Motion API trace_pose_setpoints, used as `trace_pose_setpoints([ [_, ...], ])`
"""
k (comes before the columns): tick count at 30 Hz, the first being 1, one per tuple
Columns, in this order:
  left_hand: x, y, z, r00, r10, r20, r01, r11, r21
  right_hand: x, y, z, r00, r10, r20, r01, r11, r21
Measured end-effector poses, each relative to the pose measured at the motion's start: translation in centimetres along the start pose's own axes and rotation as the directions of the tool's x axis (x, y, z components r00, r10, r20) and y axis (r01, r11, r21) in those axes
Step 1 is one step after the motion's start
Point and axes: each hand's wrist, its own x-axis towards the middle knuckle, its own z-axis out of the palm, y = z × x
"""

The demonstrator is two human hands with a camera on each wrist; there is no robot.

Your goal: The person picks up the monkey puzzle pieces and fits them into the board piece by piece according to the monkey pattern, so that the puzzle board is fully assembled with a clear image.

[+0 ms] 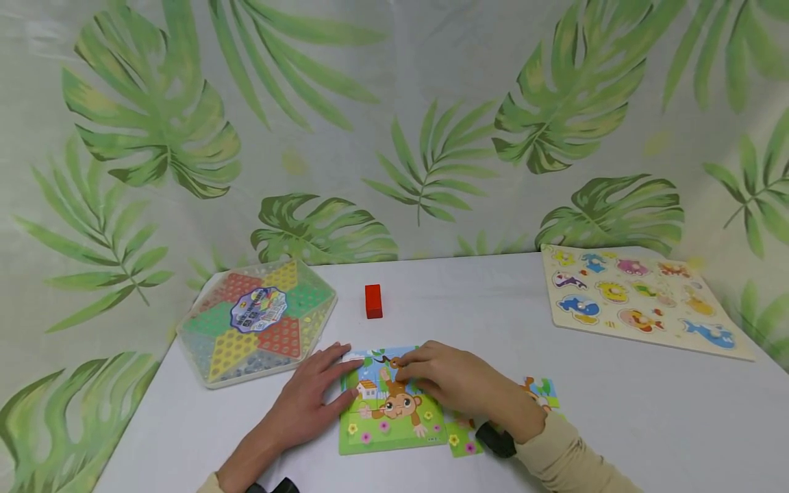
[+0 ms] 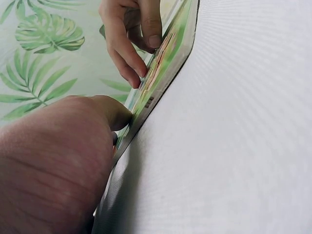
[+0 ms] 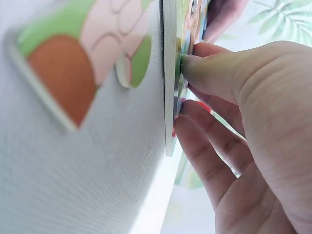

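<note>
A square monkey jigsaw puzzle [image 1: 385, 428] lies in its tray on the table. My left hand [image 1: 311, 397] rests along its left side, fingers spread, with thumb and index fingertip on the picture. The right hand [image 1: 453, 376] reaches over the upper right part of the picture, fingers bent. Its thumb [image 3: 197, 70] and fingertips meet the board's surface around a puzzle piece there, which the hand mostly hides. Loose puzzle pieces lie right of the board: one [image 1: 457, 444] beside its lower right corner, another [image 1: 545, 390] past the right wrist.
A red block [image 1: 373, 301] stands behind the puzzle. At the back left lies a hexagonal Chinese checkers board [image 1: 314, 322] with a star pattern. A wooden sea-animal peg puzzle [image 1: 641, 329] is at the back right. A leaf-patterned cloth [image 1: 431, 233] hangs behind the white table.
</note>
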Motion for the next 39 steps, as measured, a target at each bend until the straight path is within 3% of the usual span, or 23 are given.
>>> trace_pose_setpoints([
  [7,-0.1,-0.1,0.1,1.0,-0.007,-0.003,0.007,1.0,-0.001,0.0,0.2,-0.1,0.999,-0.031,-0.012,0.031,1.0,0.006],
  [20,-0.3,-0.2,0.1,1.0,-0.006,-0.008,0.006,1.0,-0.005,-0.6,0.4,-2.0,0.998,-0.017,0.054,0.014,0.999,0.047],
  [26,-0.2,-0.3,0.1,1.0,-0.003,-0.009,0.003,1.0,-0.001,-1.2,1.1,-3.5,0.995,0.049,0.091,-0.055,0.996,0.072],
  [39,-0.1,-0.4,0.4,0.999,0.025,-0.036,-0.025,1.0,0.014,-3.2,3.1,-5.8,0.984,0.168,0.062,-0.175,0.975,0.138],
])
